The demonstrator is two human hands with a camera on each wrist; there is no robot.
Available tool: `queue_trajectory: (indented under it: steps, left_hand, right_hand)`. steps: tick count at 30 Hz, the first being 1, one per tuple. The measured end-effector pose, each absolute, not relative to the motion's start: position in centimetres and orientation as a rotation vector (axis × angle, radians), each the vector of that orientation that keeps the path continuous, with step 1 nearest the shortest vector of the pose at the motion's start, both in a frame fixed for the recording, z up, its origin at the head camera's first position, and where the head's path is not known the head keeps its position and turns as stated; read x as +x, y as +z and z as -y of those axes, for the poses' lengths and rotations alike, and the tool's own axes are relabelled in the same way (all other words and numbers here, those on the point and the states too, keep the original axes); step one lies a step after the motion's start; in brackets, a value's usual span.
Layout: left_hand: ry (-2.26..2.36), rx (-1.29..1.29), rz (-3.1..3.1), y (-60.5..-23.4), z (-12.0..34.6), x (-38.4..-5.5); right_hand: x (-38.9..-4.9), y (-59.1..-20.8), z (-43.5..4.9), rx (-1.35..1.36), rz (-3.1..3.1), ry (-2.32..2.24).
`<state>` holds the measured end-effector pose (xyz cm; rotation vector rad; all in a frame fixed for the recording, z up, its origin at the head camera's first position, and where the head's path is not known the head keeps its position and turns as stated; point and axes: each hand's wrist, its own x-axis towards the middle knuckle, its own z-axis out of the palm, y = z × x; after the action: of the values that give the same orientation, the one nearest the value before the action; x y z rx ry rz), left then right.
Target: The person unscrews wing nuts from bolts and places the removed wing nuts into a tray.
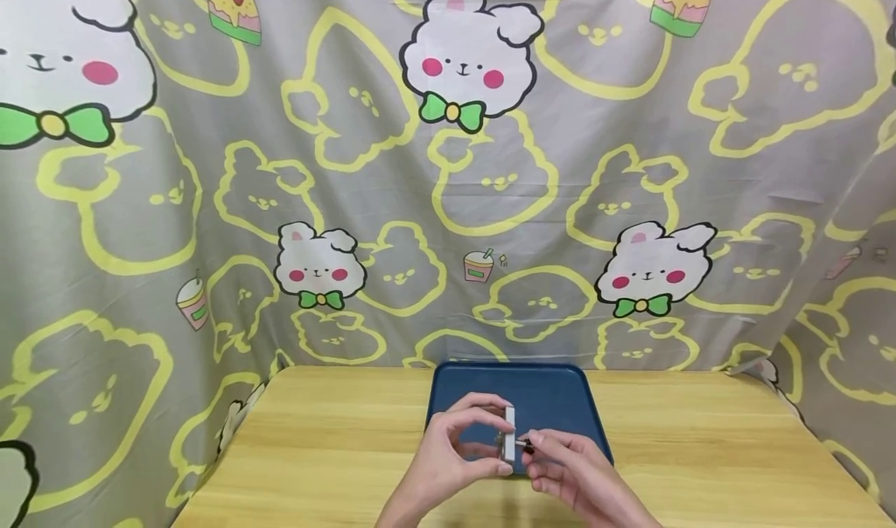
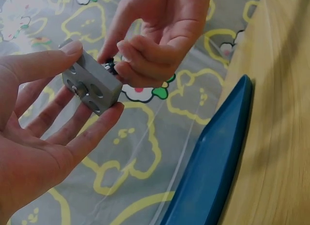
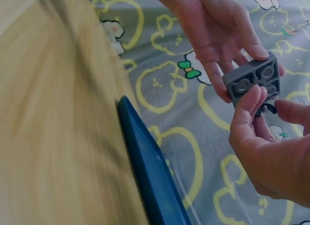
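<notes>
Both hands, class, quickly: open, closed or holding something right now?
Left hand: holding the grey block.
Right hand: pinching the small black piece.

Grey fabric backdrop (image 1: 413, 194), 9 through 12 to 3 o'clock, creased, yellow animal outlines, printed white bunnies (image 1: 465, 38) at 9, 10, 12, 3. Light wood-grain table (image 1: 329, 435) at 6. Bright glare (image 2: 14, 7) at 10, left wrist view.

And no text, brand or number can be read, the green label (image 1: 199, 313) on the cloth's (image 1: 140, 298) printed cup (image 1: 190, 298), near nine o'clock in the head view, showing too small to decipher.
</notes>
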<state>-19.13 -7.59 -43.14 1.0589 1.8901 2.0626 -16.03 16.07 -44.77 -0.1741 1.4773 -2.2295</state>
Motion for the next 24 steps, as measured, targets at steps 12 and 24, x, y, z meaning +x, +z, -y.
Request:
queue_trajectory:
  steps: [12,24]
  left_hand:
    - [2.139,1.124,-1.861,-42.3,6.6,-20.4]
    - [2.219,1.064,-1.822,-41.1,6.3,-22.1]
  right_hand:
    - [-16.7,-42.2,-16.7,-0.326,-2.053,-2.103]
    - [-18.0,-41.5,-15.3,-1.031,-3.014,-1.827]
